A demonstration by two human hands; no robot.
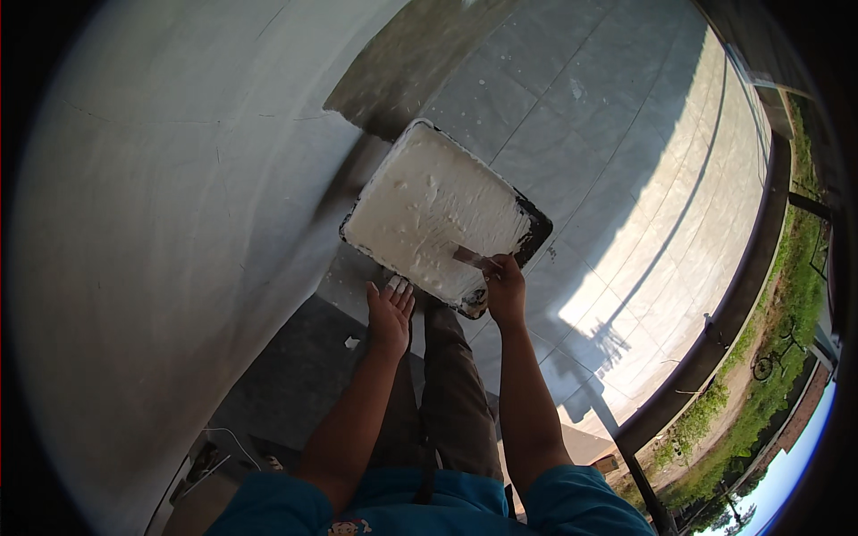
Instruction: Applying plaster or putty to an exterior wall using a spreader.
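Observation:
A square black tray (pixel 537 234) spreads out in front of me, loaded with a thick, lumpy white paste (pixel 438 196). Its right corner shows bare black rim. In my right hand (pixel 507 293) is a putty knife (pixel 470 258), its flat blade pointing left over the paste near the tray's near right side. My left hand (pixel 390 318) is open, palm turned up and fingers stretched out, by the tray's near left edge. White paste smears its fingertips. Whether those fingers touch the tray I cannot tell.
A pale plastered wall (pixel 170 196) fills the left, with a bare grey-brown patch (pixel 393 76) low at its far end. Large grey tiles (pixel 572 134) cover the floor, sunlit toward a dark ledge (pixel 728 330) at right. A thin white cable (pixel 234 436) lies at lower left.

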